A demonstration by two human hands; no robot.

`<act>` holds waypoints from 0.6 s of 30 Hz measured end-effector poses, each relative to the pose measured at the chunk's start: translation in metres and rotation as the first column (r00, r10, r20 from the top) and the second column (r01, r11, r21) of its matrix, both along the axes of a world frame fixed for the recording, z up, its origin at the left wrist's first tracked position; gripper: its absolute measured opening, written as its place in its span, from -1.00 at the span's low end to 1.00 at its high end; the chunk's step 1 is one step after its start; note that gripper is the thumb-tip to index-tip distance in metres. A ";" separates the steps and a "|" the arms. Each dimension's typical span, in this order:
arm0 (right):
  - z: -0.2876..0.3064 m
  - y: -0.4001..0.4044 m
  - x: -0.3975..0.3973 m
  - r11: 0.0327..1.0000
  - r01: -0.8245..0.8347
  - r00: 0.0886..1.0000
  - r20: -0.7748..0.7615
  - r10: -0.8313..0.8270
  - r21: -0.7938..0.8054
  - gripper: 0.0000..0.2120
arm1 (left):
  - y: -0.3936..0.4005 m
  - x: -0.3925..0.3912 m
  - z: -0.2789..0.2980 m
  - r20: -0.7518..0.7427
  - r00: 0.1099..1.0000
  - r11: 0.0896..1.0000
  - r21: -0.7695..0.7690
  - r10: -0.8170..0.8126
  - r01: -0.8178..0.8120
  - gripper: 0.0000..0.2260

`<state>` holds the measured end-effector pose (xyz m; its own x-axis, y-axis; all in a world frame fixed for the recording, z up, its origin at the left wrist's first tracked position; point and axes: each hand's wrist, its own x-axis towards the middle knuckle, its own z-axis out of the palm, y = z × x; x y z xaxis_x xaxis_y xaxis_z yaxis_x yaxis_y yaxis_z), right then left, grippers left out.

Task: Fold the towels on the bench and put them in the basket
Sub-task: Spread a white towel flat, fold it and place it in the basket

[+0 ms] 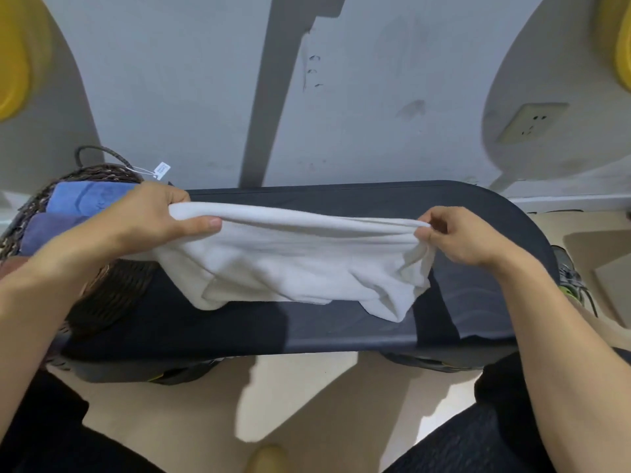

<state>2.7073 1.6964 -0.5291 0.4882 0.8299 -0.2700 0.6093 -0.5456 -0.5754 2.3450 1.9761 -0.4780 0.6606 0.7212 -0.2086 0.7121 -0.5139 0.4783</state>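
A white towel (293, 261) hangs stretched between my hands above the dark bench (341, 322), its lower edge sagging onto the bench top. My left hand (160, 216) grips the towel's upper left corner, thumb on top. At the upper right corner my right hand (454, 237) pinches the cloth between thumb and fingers. A dark woven basket (109, 295) stands at the bench's left end, partly behind my left forearm. Inside it lie a light blue towel (85, 196) and a purple-blue towel (47, 227).
A grey wall rises right behind the bench, with a socket (532, 122) at the right. A white tag (161, 170) hangs from the basket handle. A shoe (573, 278) lies on the floor past the bench's right end. My knees flank the beige floor below.
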 end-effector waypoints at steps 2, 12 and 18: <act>-0.009 0.002 0.002 0.997 0.076 0.997 0.016 -0.077 0.020 -0.88 | 0.001 0.002 0.003 -0.024 0.999 0.999 0.044 -0.025 0.026 -0.48; 0.013 0.000 0.013 0.999 0.036 0.977 -0.209 -0.031 0.021 -0.68 | 0.023 -0.014 -0.004 0.014 1.000 0.956 0.293 0.008 -0.012 -0.43; 0.004 -0.004 0.027 0.974 0.197 0.980 -0.035 -0.194 0.111 -0.90 | 0.031 -0.020 -0.020 -0.129 0.991 0.982 0.183 -0.033 0.056 -0.65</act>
<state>2.7339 1.6922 -0.5246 0.6383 0.7452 -0.1929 0.4827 -0.5827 -0.6538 2.3255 2.0068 -0.4976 0.6702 0.7256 -0.1564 0.7345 -0.6179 0.2807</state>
